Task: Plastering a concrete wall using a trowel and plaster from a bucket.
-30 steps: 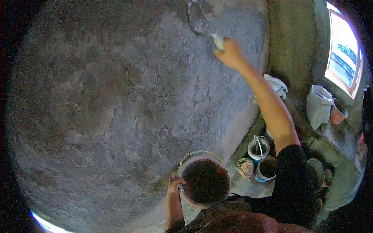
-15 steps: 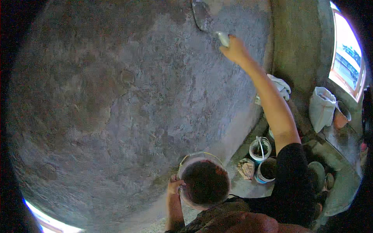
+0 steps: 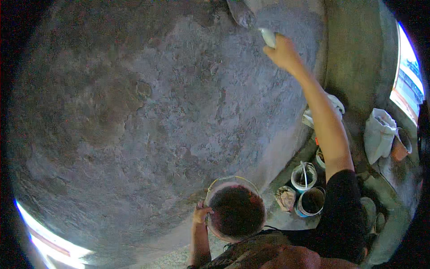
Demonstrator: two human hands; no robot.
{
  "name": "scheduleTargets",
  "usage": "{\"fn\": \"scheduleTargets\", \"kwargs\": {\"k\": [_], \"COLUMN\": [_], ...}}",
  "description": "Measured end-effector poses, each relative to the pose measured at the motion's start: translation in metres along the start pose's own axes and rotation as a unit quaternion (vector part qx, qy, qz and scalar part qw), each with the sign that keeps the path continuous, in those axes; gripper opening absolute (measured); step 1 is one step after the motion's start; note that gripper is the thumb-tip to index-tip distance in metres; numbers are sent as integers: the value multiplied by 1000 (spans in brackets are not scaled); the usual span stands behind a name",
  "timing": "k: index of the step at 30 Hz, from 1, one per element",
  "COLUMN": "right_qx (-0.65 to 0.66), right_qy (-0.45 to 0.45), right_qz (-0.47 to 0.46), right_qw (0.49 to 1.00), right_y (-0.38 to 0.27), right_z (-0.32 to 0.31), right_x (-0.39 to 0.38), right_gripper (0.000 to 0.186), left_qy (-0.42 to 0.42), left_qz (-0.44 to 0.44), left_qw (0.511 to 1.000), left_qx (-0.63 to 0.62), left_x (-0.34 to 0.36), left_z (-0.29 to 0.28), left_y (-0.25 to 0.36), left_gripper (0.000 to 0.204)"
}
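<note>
My right hand (image 3: 283,53), at the end of an outstretched arm, is closed round the pale handle of a trowel (image 3: 242,14). The trowel's grey blade lies at or close to the upper part of a rough grey plastered wall (image 3: 179,98); whether it touches cannot be made out. Held against my body is a round bucket (image 3: 214,229) with a thin yellowish wire handle and dark contents. My left hand (image 3: 202,212) grips the bucket's rim on its left side, thumb over the edge.
Low on the right stand a white bucket (image 3: 293,180) with a raised handle, another bucket (image 3: 299,212) and a crumpled paper bag (image 3: 285,198). A white sack (image 3: 379,134) leans beside an orange-brown pot (image 3: 400,151). Bright window openings (image 3: 407,74) show at the right and lower left.
The wall and the things at right have shifted slightly rightward in view. My right hand and trowel appear a little higher and farther right. My left hand keeps its grip on the bucket.
</note>
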State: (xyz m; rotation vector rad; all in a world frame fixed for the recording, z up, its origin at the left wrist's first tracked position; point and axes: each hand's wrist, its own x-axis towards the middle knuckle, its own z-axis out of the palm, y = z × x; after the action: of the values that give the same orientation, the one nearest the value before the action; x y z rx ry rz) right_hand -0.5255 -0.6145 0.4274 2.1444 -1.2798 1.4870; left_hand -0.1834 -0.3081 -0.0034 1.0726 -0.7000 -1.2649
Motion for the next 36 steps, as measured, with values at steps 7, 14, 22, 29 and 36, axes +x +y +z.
{"fn": "scheduleTargets", "kwargs": {"k": [7,14,22,29,36], "right_qx": [-72,-82,-12,-92,-96], "right_qy": [-53,-85,12,-109,-48], "right_qz": [-70,-113,-16,-122,-93], "right_qw": [993,987,1000,982,990], "right_y": [-17,-21,22,-11,7], "right_z": [16,-8,14,1,-26], "right_x": [-20,-34,17,-54,-23], "right_gripper": [44,46,43,39,41], "left_qy": [129,81,-23,46,-7], "left_qz": [-54,1,34,-14,-27], "left_qw": [985,994,996,999,998], "left_qx": [105,-76,-75,13,-59], "left_x": [-4,6,-4,6,3], "left_z": [19,-99,32,29,76], "left_y": [-2,-119,-17,-20,-1], "left_gripper": [40,51,32,36,43]}}
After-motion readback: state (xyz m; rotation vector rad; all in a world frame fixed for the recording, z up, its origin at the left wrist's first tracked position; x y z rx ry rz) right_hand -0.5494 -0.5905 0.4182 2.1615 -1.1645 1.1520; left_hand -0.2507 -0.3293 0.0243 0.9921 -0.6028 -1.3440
